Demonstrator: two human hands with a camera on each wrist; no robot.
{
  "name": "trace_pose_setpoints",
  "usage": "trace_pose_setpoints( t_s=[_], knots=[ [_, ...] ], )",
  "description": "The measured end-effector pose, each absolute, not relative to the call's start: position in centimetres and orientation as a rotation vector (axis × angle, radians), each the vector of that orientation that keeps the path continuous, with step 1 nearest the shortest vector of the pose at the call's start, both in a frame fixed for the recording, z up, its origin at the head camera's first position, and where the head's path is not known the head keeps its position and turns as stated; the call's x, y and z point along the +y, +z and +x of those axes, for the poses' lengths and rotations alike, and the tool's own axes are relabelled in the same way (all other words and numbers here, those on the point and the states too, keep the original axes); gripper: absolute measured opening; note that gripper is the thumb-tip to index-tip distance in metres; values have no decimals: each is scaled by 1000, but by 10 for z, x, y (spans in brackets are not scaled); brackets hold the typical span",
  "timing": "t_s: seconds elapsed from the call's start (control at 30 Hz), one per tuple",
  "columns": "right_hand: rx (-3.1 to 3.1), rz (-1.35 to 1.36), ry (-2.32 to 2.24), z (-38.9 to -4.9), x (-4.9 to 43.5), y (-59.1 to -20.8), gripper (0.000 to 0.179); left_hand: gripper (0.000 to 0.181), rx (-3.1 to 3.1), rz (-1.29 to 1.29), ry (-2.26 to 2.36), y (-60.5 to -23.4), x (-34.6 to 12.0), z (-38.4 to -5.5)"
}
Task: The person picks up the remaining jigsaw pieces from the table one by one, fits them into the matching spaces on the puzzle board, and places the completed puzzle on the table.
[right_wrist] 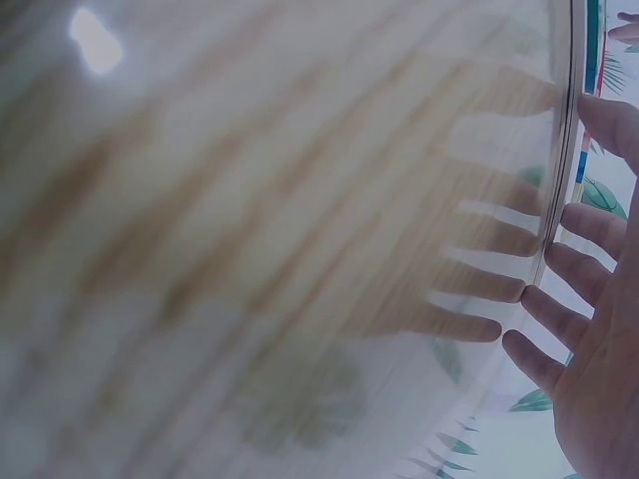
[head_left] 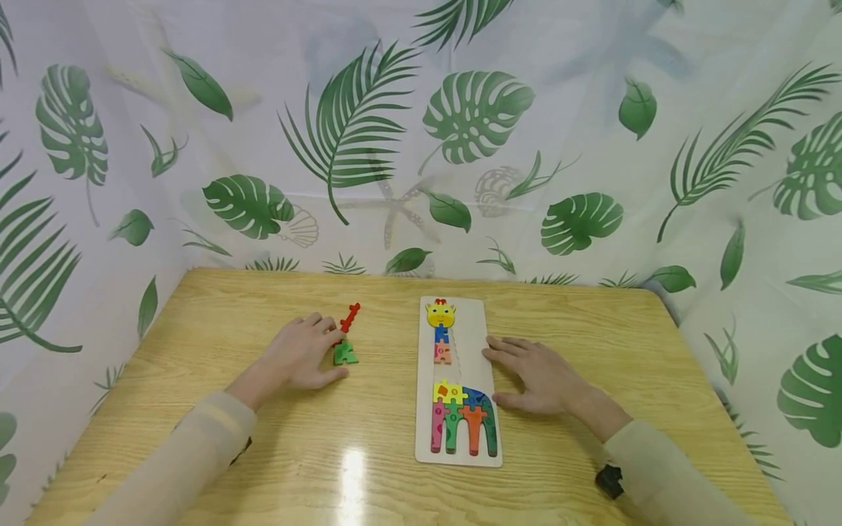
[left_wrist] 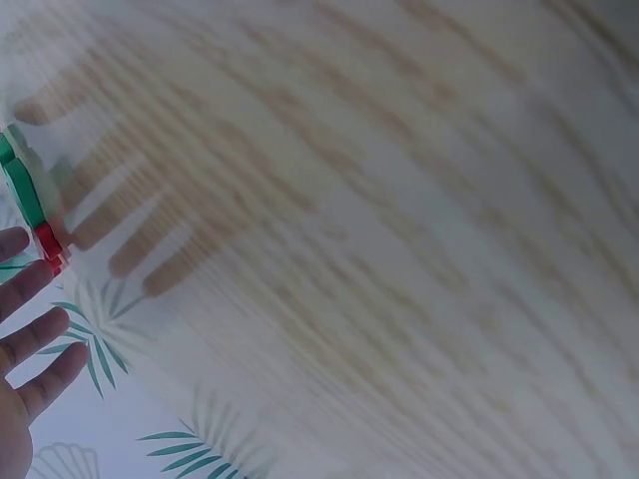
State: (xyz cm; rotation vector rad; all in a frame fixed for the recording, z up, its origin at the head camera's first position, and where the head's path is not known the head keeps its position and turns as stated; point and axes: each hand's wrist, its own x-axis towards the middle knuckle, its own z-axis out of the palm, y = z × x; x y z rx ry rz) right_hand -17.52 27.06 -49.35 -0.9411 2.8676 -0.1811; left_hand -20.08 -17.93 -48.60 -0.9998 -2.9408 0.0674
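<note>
On the left, my left hand (head_left: 304, 354) lies low over the table beside two loose puzzle pieces. Its fingertips overlap the lower end of a long thin red piece (head_left: 351, 317), and a green piece (head_left: 345, 353) sits between fingers and thumb. My right hand (head_left: 538, 376) has its straight fingers and thumb along the right edge of a pale giraffe puzzle board (head_left: 470, 318). On the board are a yellow giraffe head (head_left: 440, 315), blue and pink neck pieces, and a colourful body with legs. Between the pink neck piece (head_left: 443, 353) and the yellow body piece (head_left: 449, 392) bare board shows.
The wooden table (head_left: 289, 467) ends at the back against a white curtain (head_left: 395, 241) printed with green leaves, which also rises at both sides. A dark wrist device (head_left: 609, 481) shows at the right sleeve.
</note>
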Motion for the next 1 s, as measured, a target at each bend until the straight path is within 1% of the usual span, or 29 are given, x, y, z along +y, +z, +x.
trace_pose_setpoints(
  t_s=[1.0],
  knots=[
    [2851, -916, -181, -175, 272, -493, 80, 49, -2863, -1034, 117, -492, -174, -202]
  ],
)
